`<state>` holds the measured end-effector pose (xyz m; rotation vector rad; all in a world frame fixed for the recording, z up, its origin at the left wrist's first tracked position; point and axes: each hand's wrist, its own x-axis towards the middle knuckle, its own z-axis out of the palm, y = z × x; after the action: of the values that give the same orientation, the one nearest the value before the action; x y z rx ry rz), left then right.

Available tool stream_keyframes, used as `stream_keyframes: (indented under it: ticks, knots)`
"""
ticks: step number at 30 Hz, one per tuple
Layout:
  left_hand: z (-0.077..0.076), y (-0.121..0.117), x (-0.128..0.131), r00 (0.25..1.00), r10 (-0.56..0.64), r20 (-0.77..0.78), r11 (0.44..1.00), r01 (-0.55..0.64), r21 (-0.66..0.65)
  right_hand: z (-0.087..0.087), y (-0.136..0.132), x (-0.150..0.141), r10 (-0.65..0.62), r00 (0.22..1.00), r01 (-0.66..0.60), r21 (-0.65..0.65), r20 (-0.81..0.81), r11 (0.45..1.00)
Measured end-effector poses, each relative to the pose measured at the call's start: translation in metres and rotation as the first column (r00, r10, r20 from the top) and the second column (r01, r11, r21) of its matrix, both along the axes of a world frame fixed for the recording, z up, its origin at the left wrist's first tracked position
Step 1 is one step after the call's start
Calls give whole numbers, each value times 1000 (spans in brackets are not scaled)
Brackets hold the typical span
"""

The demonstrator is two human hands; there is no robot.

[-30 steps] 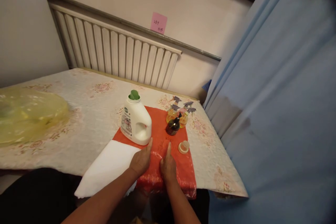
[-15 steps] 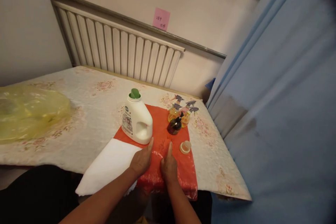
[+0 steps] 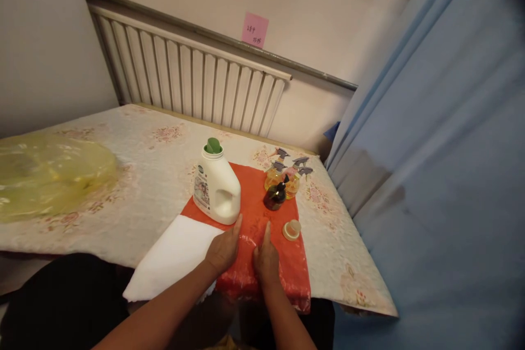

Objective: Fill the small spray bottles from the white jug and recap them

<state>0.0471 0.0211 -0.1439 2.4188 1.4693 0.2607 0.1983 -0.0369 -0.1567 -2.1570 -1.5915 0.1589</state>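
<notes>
Both my hands lie flat, palms down, on a red plastic sheet [image 3: 256, 213] at the table's near edge. My left hand [image 3: 223, 250] has its fingers stretched toward a white detergent jug [image 3: 216, 187] with a green spout, almost touching its base. A little apart from it, my right hand [image 3: 266, 255] is open too, index finger pointing forward. Neither hand holds anything. A small beige cap [image 3: 291, 229] sits just right of my right hand. Behind it stand a dark small bottle [image 3: 274, 197] and two yellow spray bottles [image 3: 292, 181].
A white cloth [image 3: 170, 254] hangs over the table edge left of the red sheet. A yellow plastic bag [image 3: 49, 175] lies at the table's far left. A radiator [image 3: 188, 85] lines the wall behind; a blue curtain [image 3: 443, 164] fills the right.
My hands have stayed put on the red sheet. Only the camera has shifted slightly, moving the scene a little right and up in view.
</notes>
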Motion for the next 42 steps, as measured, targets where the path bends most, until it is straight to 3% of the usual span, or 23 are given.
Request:
stream_keyframes:
  ticks: [29,36,42]
  knots:
    - [-2,0,-3,999,-1,42,1000,0,13,-1,2,-3,-26,997,27,-12,69,1000]
    - [1,0,-4,998,-11,54,1000,11,3,-1,2,-3,-27,1000,26,27,16,999]
    - [-8,8,-7,981,-39,190,999,41,-9,-10,3,-1,-8,999,13,105,-46,994]
